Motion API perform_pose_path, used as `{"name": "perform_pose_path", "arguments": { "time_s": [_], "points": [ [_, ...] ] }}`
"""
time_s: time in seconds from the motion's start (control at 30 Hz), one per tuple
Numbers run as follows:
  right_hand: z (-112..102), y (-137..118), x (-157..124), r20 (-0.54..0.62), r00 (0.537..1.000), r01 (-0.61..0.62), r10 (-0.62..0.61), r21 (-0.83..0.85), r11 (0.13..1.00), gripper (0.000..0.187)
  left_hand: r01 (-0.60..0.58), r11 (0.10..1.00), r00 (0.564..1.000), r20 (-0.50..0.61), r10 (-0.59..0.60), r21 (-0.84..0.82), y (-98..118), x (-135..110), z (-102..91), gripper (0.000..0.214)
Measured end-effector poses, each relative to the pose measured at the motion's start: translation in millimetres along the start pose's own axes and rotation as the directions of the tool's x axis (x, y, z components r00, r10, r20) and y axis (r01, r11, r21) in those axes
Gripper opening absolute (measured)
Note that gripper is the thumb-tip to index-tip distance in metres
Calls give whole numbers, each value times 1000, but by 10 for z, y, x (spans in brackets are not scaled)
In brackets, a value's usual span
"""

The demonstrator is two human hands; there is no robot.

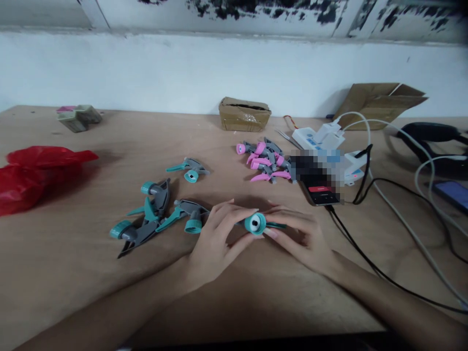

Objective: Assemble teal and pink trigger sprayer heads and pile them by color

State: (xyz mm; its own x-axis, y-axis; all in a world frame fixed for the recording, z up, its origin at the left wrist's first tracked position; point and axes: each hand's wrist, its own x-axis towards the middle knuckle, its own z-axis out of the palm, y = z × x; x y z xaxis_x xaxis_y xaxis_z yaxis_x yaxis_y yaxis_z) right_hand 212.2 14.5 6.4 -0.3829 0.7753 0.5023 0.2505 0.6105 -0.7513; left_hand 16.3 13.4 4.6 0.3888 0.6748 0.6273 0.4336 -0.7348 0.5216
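Observation:
Between my two hands is a teal-and-grey trigger spray head (255, 223), its round screw collar facing me with a white centre and dark hole. My left hand (218, 239) pinches the collar's left side with thumb and fingers. From the right, my right hand (302, 234) has its fingers closed at the collar and the teal trigger; the rest of the spray head is mostly hidden. Left of my hands lie several more teal spray heads (149, 226), and one teal spray head (190, 169) lies apart behind them. Farther back is a pile of pink-and-grey spray heads (268, 161).
A red plastic bag (40, 175) lies at the left. Near the wall stand a small cardboard box (244, 115) and an open carton (380, 105). At the right are a power strip (310, 139), a phone (320, 191), white and black cables, and a second phone (453, 195).

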Motion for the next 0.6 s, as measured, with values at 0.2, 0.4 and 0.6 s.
{"name": "perform_pose_path", "arguments": {
  "time_s": [0.2,0.4,0.6],
  "points": [
    [-48,-107,53,66,975,-214,213,7,977,22,-4,1000,1000,-23,4,-23,-25,-2,-21,36],
    [-153,-143,218,277,927,-298,254,130,946,30,-52,996,998,-40,49,-69,-47,-11,6,39],
    [-179,-183,322,310,932,-237,187,131,963,35,-65,992,995,-86,56,-105,-51,-10,-19,30]
  ]
}}
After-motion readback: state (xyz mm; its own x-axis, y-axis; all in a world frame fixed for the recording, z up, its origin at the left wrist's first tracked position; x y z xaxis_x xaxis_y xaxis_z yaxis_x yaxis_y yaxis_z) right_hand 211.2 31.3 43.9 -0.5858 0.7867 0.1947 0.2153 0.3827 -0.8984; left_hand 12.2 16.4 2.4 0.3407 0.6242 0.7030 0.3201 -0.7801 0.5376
